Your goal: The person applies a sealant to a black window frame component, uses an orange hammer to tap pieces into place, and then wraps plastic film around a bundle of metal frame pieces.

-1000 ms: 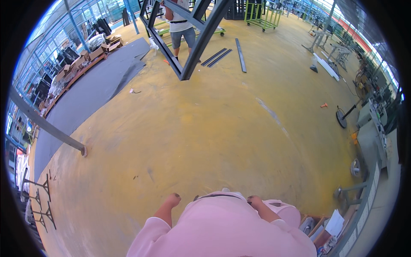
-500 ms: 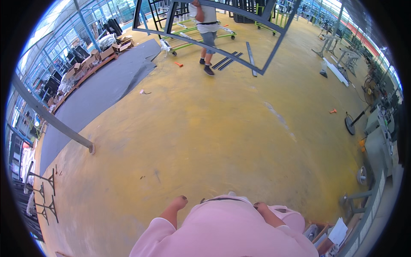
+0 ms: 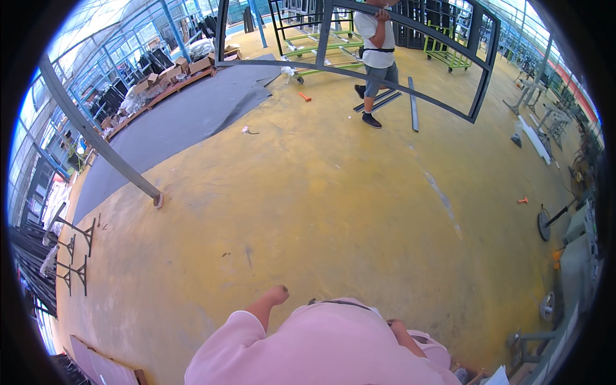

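Observation:
My left hand (image 3: 278, 294) hangs out in front of my body above the yellow floor. Its fingers look curled in, and nothing shows in them. Close to my waist on the other side, my right hand (image 3: 396, 325) is partly covered by my pink shirt (image 3: 321, 340). I cannot make out its fingers or whether they hold anything. Ahead, another person (image 3: 378, 54) carries a large dark grey window or door frame (image 3: 398, 96) with one hand raised on it.
Dark metal strips (image 3: 414, 109) lie on the floor by that person. A grey post (image 3: 102, 141) stands at left, beside a grey mat (image 3: 186, 109). Black metal stands (image 3: 80, 250) are at far left. Green-framed trolleys (image 3: 449, 51) stand at the back, machines (image 3: 577, 250) on the right.
The view has shifted, so the surroundings sit lower and further right. The other person has stepped along with the frame. My left hand has swung slightly forward.

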A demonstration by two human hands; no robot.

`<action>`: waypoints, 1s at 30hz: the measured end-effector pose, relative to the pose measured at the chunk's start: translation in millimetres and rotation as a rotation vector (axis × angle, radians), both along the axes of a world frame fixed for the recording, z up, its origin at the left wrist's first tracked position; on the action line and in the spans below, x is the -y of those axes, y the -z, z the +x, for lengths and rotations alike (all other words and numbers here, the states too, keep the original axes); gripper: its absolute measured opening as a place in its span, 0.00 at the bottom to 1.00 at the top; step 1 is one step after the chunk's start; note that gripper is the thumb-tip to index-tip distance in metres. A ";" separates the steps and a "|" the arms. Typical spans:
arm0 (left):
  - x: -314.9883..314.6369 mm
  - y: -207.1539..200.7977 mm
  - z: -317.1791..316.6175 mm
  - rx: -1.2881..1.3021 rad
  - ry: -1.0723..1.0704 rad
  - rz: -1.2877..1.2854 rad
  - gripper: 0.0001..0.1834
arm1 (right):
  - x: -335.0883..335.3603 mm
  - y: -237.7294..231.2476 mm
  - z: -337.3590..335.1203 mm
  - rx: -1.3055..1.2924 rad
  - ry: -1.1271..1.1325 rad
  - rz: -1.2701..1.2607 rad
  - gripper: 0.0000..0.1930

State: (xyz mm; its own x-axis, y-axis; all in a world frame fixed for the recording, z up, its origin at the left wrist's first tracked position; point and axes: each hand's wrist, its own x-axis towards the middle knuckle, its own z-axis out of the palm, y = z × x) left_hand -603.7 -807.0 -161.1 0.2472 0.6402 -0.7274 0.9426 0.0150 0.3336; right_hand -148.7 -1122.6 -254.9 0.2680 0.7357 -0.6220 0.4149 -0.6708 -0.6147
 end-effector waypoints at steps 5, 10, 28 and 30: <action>-9.6 8.6 12.8 0.005 -0.009 0.011 0.25 | -16.6 -29.8 8.4 -0.182 0.317 -0.139 0.11; -21.4 16.2 38.7 0.020 -0.060 -0.035 0.24 | -30.6 -57.7 21.5 -0.154 0.353 -0.151 0.11; -210.9 8.3 206.2 0.411 -0.336 0.069 0.21 | -238.8 -67.7 120.4 -0.218 0.377 -0.155 0.22; -249.4 -3.5 228.9 0.467 -0.332 0.039 0.21 | -288.6 -72.6 116.7 -0.191 0.366 -0.129 0.22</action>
